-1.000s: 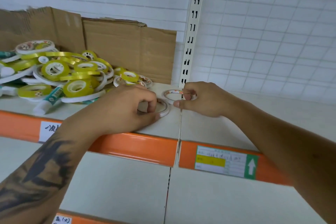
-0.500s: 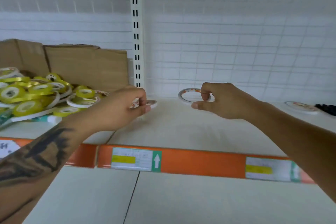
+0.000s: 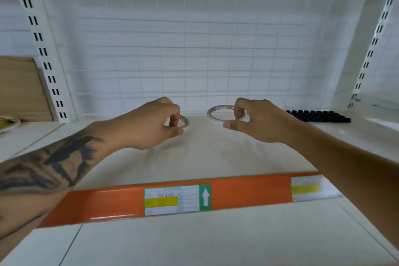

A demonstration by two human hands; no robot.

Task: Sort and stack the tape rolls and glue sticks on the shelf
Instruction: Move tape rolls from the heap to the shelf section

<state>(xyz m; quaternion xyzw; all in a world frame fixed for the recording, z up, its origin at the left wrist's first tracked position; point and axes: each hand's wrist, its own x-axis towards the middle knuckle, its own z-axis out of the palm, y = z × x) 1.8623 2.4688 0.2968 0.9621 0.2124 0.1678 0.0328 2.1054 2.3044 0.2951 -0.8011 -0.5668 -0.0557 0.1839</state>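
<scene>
Head view: above the white shelf (image 3: pixel 194 157), a thin tape roll (image 3: pixel 185 120) is pinched by the left hand (image 3: pixel 149 124), and a second tape roll (image 3: pixel 218 113) is pinched by the right hand (image 3: pixel 257 121).

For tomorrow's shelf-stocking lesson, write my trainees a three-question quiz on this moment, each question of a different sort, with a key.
1. True or false: each hand pinches its own tape roll.
2. What lies at the back right of the shelf? A) a row of small black items B) a cardboard box C) glue sticks
3. Fill in: the shelf's front rail is coloured ____.

Key
1. True: left hand on the left tape roll, right hand on the right tape roll.
2. A, the row of small black items.
3. Orange, the front rail.
</scene>
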